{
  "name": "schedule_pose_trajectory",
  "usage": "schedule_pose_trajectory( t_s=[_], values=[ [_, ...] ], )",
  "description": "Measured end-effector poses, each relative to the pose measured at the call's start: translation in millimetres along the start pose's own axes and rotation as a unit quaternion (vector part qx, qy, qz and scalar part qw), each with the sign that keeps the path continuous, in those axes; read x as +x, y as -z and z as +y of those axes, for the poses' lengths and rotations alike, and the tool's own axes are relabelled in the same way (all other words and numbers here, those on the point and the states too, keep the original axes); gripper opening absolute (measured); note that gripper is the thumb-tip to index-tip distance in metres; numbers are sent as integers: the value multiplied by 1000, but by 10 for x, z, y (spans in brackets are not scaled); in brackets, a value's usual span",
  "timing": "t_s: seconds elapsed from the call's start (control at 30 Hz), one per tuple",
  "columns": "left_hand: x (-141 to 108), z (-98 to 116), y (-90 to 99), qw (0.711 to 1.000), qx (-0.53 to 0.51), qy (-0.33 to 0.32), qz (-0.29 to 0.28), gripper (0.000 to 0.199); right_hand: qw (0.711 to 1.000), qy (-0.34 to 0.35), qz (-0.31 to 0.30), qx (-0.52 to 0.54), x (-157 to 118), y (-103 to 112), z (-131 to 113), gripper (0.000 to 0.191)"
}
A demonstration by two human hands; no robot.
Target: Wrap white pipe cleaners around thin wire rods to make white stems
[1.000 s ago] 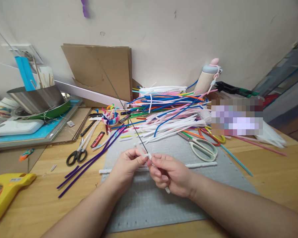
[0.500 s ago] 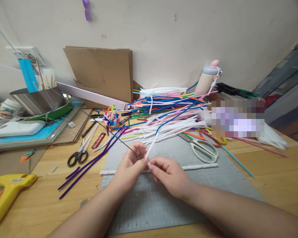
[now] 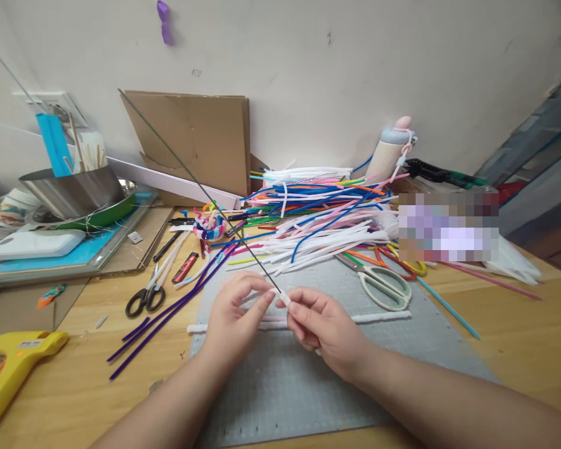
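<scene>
My left hand [image 3: 240,312] and my right hand [image 3: 325,324] meet above the grey cutting mat, thumbs and forefingers closed. Between their fingertips is a white pipe cleaner [image 3: 285,299], bent around the lower end of a thin dark green stem wire [image 3: 187,171]. The wire slants up to the left, well past my fingers. My right fingers pinch the white piece; the left thumb and forefinger grip it beside the wire. A white tip shows below my right hand. Behind both hands, another white pipe cleaner [image 3: 383,317] lies across the mat.
Ahead is a heap of coloured pipe cleaners [image 3: 327,206]. Pale-handled scissors [image 3: 386,288] rest right of my hands; black-handled scissors [image 3: 144,300] and purple pipe cleaners [image 3: 168,318] lie left. A yellow glue gun [image 3: 21,355] sits at far left. A bottle [image 3: 388,149] stands by the wall.
The white pipe cleaner pointed up from my fingers before; now its tip hangs below my right hand. The green wire has moved right and stands higher and steeper.
</scene>
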State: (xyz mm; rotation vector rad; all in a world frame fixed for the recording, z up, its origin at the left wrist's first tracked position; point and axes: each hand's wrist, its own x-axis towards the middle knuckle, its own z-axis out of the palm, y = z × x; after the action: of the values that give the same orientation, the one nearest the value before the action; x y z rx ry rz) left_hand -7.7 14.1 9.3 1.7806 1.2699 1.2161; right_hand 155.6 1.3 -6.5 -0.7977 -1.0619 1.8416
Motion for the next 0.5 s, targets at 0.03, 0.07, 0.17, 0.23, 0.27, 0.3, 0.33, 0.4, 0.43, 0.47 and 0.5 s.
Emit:
schedule_pose_trajectory(
  t_s=[0.03, 0.07, 0.17, 0.23, 0.27, 0.3, 0.33, 0.4, 0.43, 0.47, 0.5],
  values=[
    [-1, -5, 0, 1000, 7, 2, -4, 9, 1000, 5, 10, 5, 3, 2, 2, 23],
    [-2, -10, -2, 1000, 11, 6, -5, 9, 1000, 8, 20, 10, 6, 5, 6, 25],
    [-2, -9, -14, 1000, 8, 21, -14, 10, 999, 2, 37, 26, 21, 14, 17, 29],
    [2, 8, -18, 999, -3, 26, -26, 11, 998, -7, 37, 46, 32, 21, 20, 28],
    [4, 17, -18, 999, -9, 27, -32, 11, 998, -12, 36, 58, 37, 24, 19, 27],
    [4, 24, -17, 999, -13, 29, -37, 12, 997, -17, 33, 69, 42, 28, 17, 28],
    [3, 29, -16, 998, -16, 33, -41, 12, 996, -22, 31, 79, 46, 32, 16, 29],
    [-5, 26, -15, 997, -16, 52, -48, 14, 995, -32, 28, 95, 53, 41, 13, 29],
    [-11, 20, -16, 997, -15, 63, -52, 15, 994, -37, 27, 101, 56, 46, 13, 29],
    [-17, 13, -17, 996, -17, 73, -57, 16, 993, -42, 27, 106, 59, 52, 14, 26],
    [-22, 5, -19, 995, -20, 82, -61, 16, 993, -46, 28, 109, 62, 58, 16, 24]
  ],
)
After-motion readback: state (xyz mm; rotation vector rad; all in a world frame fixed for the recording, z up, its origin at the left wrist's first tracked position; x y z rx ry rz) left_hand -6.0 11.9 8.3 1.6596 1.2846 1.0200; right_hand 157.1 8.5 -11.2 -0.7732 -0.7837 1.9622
